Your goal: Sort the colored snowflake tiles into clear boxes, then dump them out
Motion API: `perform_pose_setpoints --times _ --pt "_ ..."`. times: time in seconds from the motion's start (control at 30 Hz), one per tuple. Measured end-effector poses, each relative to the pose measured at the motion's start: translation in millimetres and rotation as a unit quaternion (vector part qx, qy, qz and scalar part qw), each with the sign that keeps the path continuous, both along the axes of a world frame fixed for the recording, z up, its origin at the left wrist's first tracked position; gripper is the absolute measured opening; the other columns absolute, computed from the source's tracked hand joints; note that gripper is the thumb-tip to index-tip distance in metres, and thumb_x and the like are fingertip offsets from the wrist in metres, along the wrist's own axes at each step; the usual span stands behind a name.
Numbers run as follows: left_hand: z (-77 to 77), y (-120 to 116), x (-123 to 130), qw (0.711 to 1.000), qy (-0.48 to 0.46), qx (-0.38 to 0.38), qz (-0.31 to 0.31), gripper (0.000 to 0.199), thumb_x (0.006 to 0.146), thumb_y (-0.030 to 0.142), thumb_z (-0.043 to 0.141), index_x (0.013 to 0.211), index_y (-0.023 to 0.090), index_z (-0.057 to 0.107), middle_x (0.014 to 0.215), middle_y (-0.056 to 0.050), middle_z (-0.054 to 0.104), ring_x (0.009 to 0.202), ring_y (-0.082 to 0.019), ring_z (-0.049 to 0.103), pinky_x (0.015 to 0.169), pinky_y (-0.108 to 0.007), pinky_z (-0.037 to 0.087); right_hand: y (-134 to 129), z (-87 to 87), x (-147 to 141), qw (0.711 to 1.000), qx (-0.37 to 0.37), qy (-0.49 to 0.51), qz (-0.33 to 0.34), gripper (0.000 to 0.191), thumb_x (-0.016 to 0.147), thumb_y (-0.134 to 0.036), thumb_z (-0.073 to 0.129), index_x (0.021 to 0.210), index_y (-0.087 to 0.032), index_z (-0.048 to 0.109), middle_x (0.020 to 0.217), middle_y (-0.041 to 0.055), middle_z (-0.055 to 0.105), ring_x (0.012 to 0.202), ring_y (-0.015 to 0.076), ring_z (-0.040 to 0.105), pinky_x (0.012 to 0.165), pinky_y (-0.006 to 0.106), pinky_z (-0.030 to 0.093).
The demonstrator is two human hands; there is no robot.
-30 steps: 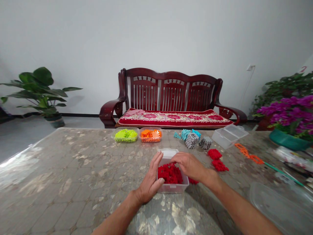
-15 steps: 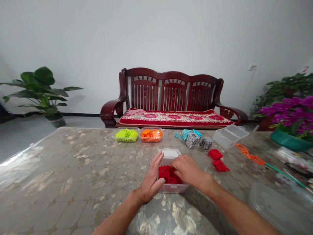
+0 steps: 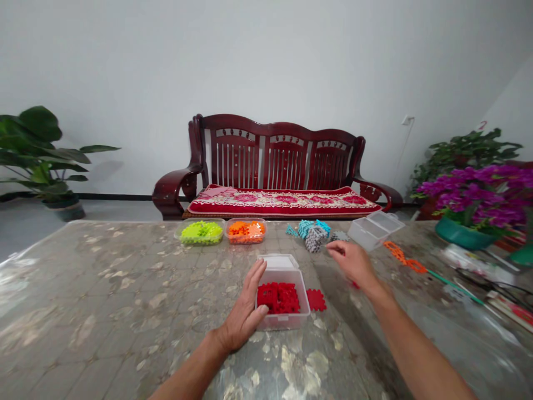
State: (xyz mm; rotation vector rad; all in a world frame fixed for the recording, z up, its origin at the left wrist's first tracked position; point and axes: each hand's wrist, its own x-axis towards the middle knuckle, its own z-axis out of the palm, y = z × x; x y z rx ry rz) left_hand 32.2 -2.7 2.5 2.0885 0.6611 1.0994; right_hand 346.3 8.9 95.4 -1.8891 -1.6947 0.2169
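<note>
A clear plastic box (image 3: 283, 321) stands near me with its lid (image 3: 277, 261) tipped back on the far side. Red interlocking pieces (image 3: 278, 298) fill its lower part. My left hand (image 3: 239, 318) braces the box's left side, fingers stretched out and thumb by the front left corner. A flat red notched piece (image 3: 316, 300) lies just outside the right wall. Above the table, to the right of the box, my right hand (image 3: 352, 264) has its fingertips drawn together; whatever they may hold cannot be made out. Red shows (image 3: 355, 284) beneath this hand, mostly covered.
Boxes of lime green pieces (image 3: 201, 231) and orange pieces (image 3: 246, 230) stand at the far edge. Turquoise (image 3: 306, 228) and grey pieces (image 3: 316, 239) lie near an open clear box (image 3: 368, 233). An orange chain (image 3: 405, 258), green rod (image 3: 453, 286) and flowerpot (image 3: 464, 234) are right.
My right hand has left the box and moved right and away from me. The flat red piece now shows beside the box. My left hand stays against it. The view has turned slightly right.
</note>
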Motion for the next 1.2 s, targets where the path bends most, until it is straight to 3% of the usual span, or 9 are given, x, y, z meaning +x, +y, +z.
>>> perform_pose_setpoints --times 0.1,0.2,0.47,0.57,0.63,0.73,0.9,1.03,1.2 --pt "-0.3 0 0 1.000 -0.001 0.002 -0.001 0.070 0.099 0.057 0.035 0.158 0.026 0.013 0.166 -0.009 0.010 0.152 -0.035 0.009 0.124 -0.056 0.009 -1 -1.0 42 0.993 -0.020 -0.050 -0.107 0.022 0.084 -0.027 0.056 0.099 -0.022 0.071 0.092 0.0075 0.076 0.077 0.0208 0.069 0.066 0.029 0.051" --pt "-0.1 -1 0 1.000 -0.004 0.003 0.001 0.070 0.099 0.057 0.036 0.158 0.026 0.014 0.166 -0.009 0.011 0.152 -0.035 0.009 0.124 -0.055 0.009 -8 -5.0 58 0.989 -0.027 -0.069 -0.131 0.021 0.081 -0.030 0.062 0.098 -0.020 0.070 0.082 0.0091 0.074 0.069 0.0223 0.066 0.056 0.029 0.048" --pt "0.1 0 0 1.000 -0.001 0.001 0.000 0.071 0.099 0.058 0.035 0.158 0.026 0.016 0.166 -0.010 0.012 0.152 -0.035 0.009 0.123 -0.056 0.009 -21 -17.5 56 0.988 -0.039 -0.071 -0.134 0.025 0.094 -0.039 0.060 0.110 -0.020 0.065 0.107 0.0070 0.068 0.088 0.0177 0.065 0.075 0.033 0.056" --pt "1.4 0 1 1.000 -0.006 0.004 -0.004 0.072 0.098 0.060 0.035 0.158 0.026 0.015 0.165 -0.010 0.013 0.152 -0.035 0.010 0.123 -0.057 0.010 -14 -12.9 51 0.989 -0.040 -0.068 -0.125 0.023 0.092 -0.034 0.060 0.107 -0.019 0.068 0.098 0.0073 0.071 0.083 0.0209 0.067 0.072 0.034 0.055" --pt "3.0 -2 1 1.000 -0.007 0.003 -0.005 0.072 0.098 0.060 0.034 0.158 0.026 0.015 0.165 -0.010 0.013 0.152 -0.035 0.010 0.124 -0.056 0.010 -10 -6.0 39 0.994 -0.035 -0.056 -0.083 0.026 0.085 -0.029 0.063 0.109 -0.020 0.069 0.098 0.0078 0.073 0.086 0.0235 0.069 0.075 0.034 0.054" --pt "4.9 -3 2 1.000 -0.008 -0.009 -0.002 0.072 0.098 0.059 0.035 0.158 0.025 0.015 0.165 -0.011 0.014 0.152 -0.035 0.011 0.124 -0.056 0.009 -12 6.5 1 0.997 -0.017 -0.014 0.069 0.045 0.078 -0.026 0.068 0.122 -0.022 0.064 0.119 0.0075 0.070 0.104 0.0243 0.066 0.092 0.038 0.050" --pt "2.8 -3 1 1.000 -0.006 -0.006 0.000 0.072 0.099 0.058 0.036 0.158 0.025 0.012 0.166 -0.010 0.011 0.152 -0.035 0.009 0.123 -0.057 0.008 -25 17.5 -76 0.957 -0.015 -0.068 0.281 0.043 0.077 -0.024 0.070 0.120 -0.024 0.066 0.118 0.0059 0.071 0.109 0.0245 0.061 0.097 0.039 0.045" --pt "-2.0 -1 1 1.000 -0.006 -0.006 -0.002 0.073 0.099 0.057 0.036 0.159 0.024 0.011 0.166 -0.011 0.010 0.152 -0.035 0.008 0.123 -0.057 0.008 -21 11.6 -110 0.929 -0.016 -0.130 0.347 0.027 0.080 -0.021 0.069 0.108 -0.020 0.069 0.109 0.0056 0.071 0.103 0.0233 0.059 0.094 0.036 0.043" --pt "-5.8 0 1 1.000 -0.013 -0.002 -0.002 0.073 0.099 0.057 0.037 0.159 0.023 0.011 0.166 -0.011 0.010 0.153 -0.034 0.008 0.123 -0.058 0.008 -16 3.4 -122 0.917 -0.006 -0.187 0.353 0.015 0.082 -0.016 0.064 0.095 -0.020 0.069 0.104 0.0052 0.066 0.098 0.0218 0.058 0.090 0.035 0.044"
